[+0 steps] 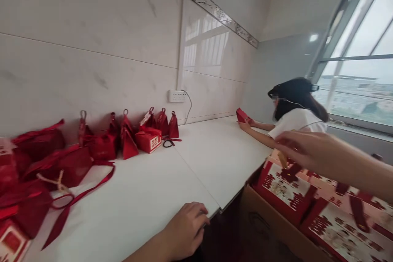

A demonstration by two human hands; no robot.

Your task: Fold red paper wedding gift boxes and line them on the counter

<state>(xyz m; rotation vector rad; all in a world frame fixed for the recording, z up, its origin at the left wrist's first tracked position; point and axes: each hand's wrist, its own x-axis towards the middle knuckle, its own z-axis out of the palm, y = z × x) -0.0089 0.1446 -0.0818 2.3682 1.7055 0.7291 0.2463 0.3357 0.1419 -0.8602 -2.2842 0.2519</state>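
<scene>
My left hand (188, 229) rests at the edge of the white table (147, 196), its fingers loosely bent and nothing in them. My right hand (296, 147) reaches in from the right over an open cardboard box (267, 217). Its fingers are closed at the dark red ribbon handle (294, 168) of a red and white gift box (284, 188), though blur hides the exact grip. A small tan piece (282, 159) shows just under the fingertips. Beside it in the carton stand more gift boxes (344, 233) with red characters and ribbon handles.
Along the tiled wall stand several red bags and boxes (129, 141), with a loose red ribbon (82, 196) and a black loop (168, 143). A co-worker (297, 106) leans over the far table end, holding a red item (243, 115). A power strip (177, 96) hangs on the wall.
</scene>
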